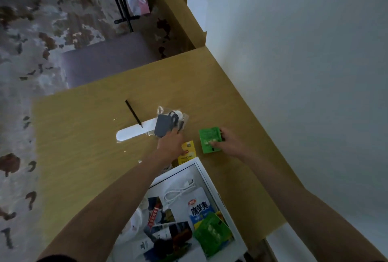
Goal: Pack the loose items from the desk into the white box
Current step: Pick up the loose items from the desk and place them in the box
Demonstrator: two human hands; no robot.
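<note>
The right hand [227, 143] has its fingers curled over the far edge of a green packet [210, 140] and its thumb pressed on the packet's face, pinching it where it lies on the wooden desk [88, 146], just beyond the far corner of the white box [204, 174]. The left hand [171, 145] reaches forward with its fingertips at the near end of a clear bag holding a dark adapter and cable [165, 124]; the fingers are turned away from the camera, so whether they grip the bag or only touch it cannot be told. Both forearms stretch out bare from the bottom edge of the view, the left one crossing over the box and hiding part of its near side. A yellow packet [187, 152] lies between the hands, partly under the left wrist. Beyond the bag lie a white strip [134, 133] and a black pen [134, 113]. Inside the box are a white cable [178, 192], a blue-and-white snack pouch [199, 208], another green packet [213, 235] and printed cards that are blurred.
</note>
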